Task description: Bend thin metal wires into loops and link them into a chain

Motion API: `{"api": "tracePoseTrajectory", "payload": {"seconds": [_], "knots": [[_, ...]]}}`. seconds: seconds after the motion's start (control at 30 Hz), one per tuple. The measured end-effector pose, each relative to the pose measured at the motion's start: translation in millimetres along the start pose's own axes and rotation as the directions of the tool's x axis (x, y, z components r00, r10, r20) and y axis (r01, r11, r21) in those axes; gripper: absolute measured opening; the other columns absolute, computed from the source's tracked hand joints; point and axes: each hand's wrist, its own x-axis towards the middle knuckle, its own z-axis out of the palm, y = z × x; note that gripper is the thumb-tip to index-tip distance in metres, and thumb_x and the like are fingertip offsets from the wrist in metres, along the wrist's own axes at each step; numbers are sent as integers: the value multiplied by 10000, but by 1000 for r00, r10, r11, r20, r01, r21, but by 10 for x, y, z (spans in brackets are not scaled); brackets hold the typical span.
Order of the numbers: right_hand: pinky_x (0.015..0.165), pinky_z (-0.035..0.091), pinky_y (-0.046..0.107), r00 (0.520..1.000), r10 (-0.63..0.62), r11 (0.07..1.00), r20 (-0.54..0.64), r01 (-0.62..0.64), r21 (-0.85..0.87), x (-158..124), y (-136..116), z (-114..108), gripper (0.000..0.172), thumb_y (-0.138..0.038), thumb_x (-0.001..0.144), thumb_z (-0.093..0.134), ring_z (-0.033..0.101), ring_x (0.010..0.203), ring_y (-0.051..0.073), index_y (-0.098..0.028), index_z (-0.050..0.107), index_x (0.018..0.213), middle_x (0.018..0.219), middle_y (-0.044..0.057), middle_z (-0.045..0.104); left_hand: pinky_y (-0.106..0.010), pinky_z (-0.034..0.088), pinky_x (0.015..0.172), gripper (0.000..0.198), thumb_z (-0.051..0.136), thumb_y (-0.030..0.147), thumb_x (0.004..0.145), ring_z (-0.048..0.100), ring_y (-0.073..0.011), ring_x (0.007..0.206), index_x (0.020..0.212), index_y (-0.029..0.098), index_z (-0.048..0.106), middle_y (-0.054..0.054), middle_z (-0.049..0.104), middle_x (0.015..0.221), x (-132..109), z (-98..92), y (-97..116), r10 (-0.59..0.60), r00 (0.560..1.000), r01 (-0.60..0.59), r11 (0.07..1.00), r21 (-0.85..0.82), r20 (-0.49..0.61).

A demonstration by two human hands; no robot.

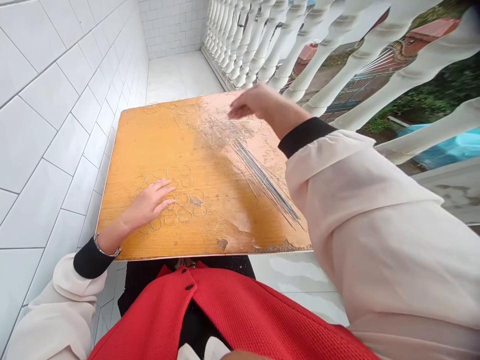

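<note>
A worn orange wooden tabletop (123,200) with peeling veneer fills the middle of the view. My left hand (148,204) lies flat on it, touching a cluster of thin wire rings (183,200), and holds nothing. A silver bracelet (107,247) circles that wrist. My right hand (255,102) hovers over the far part of the table, fingers loosely apart and empty. Below it lies a bundle of long thin metal wires (262,182). Several more wire rings (180,114) and tangled strands (221,127) lie near the far edge.
A white tiled wall (56,140) runs along the table's left side. White balusters (300,50) line the right side, with a blue sheet (442,147) beyond them. Tiled floor (180,75) lies past the table. My red jacket (232,315) fills the bottom of the view.
</note>
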Motion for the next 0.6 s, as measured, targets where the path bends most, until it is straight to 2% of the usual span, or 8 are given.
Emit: {"api": "tracePoseTrajectory", "payload": {"seconds": [0.07,0.1,0.17,0.23,0.3,0.37,0.5,0.6], "knots": [[554,565,257,972,211,973,-107,-219,-75,42,102,-11,269,138,858,557,631,511,134,-89,667,766,496,27,648,-501,493,1182,444,529,371,1032,597,-301,1396,1344,84,661,-195,632,1467,66,-59,2,-5,1000,4,1000,-11,-30],[594,570,234,959,236,967,-157,-247,-57,55,121,-14,297,112,910,516,642,545,117,-102,659,764,498,17,639,-492,503,1173,434,538,363,1027,619,-298,1371,1330,81,670,-193,651,1443,123,-106,8,-4,999,3,1000,-15,-54],[694,567,172,942,235,972,-239,-227,61,65,91,-18,367,56,997,427,656,630,74,-142,633,766,516,-11,617,-469,508,1166,399,558,347,1017,645,-282,1339,1305,103,688,-168,684,1406,293,-221,32,-2,996,0,1000,-25,-92],[747,544,125,934,235,957,-270,-174,232,49,11,-13,386,26,1029,384,648,685,44,-164,613,784,542,-30,599,-446,537,1121,358,580,319,1002,687,-271,1268,1272,120,706,-147,726,1343,536,-333,63,-36,992,30,998,-51,-122],[761,526,107,932,282,911,-227,-186,368,1,-60,15,368,-4,1046,367,631,715,32,-154,622,827,592,-24,620,-438,556,1073,289,593,300,987,720,-261,1186,1187,154,743,-115,766,1265,837,-409,86,-88,988,75,992,-99,-130],[784,518,98,943,302,881,-139,-221,417,-74,-81,73,344,-11,1044,376,616,734,24,-141,635,859,634,-19,642,-395,569,1027,256,614,280,969,736,-238,1125,1153,159,745,-107,781,1211,1175,-429,90,-156,975,123,972,-202,-159],[891,527,122,977,209,912,-40,-180,368,-263,19,250,313,5,989,481,647,814,41,-150,657,781,703,8,664,-329,581,915,318,670,240,930,757,-190,975,1239,167,684,-108,748,1198,1819,-327,87,-267,926,123,883,-454,-267],[980,549,180,993,80,963,90,-101,252,-373,131,393,316,-1,923,578,699,924,88,-202,652,691,793,17,697,-310,583,856,181,686,193,902,755,-175,894,1076,155,715,-67,754,1007,2129,-215,137,-273,926,98,842,-530,-262]]}}
